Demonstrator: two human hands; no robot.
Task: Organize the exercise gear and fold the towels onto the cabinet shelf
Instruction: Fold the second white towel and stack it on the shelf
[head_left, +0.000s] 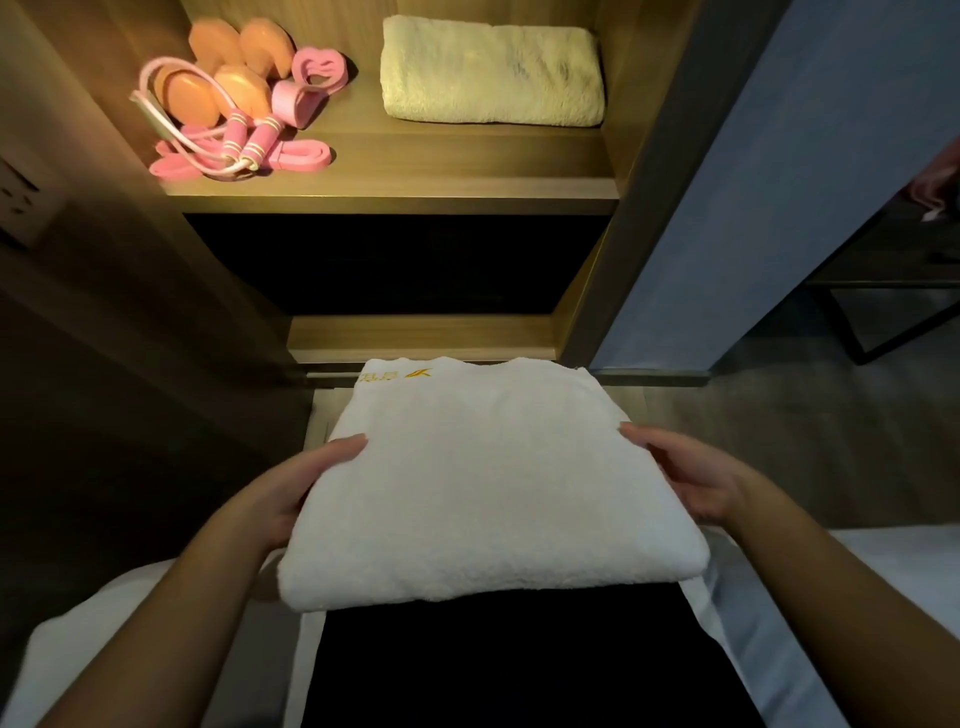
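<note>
Item one: folded white terry towel with gold stitching (488, 483), held before the cabinet, below its lit shelf. I see the left hand (291, 493) and right hand (691, 478) gripping opposite edges, thumbs on top.

Item two: folded cream towel (491, 73), right side of the wooden cabinet shelf (467, 161).

Item three: pink skipping rope (244, 140), pink elastic bands (304, 155) and orange dumbbells (262, 47), shelf's left.

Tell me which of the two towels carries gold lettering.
The white towel, not yet shelved, has it at one corner; the cream towel on the shelf shows none.
</note>
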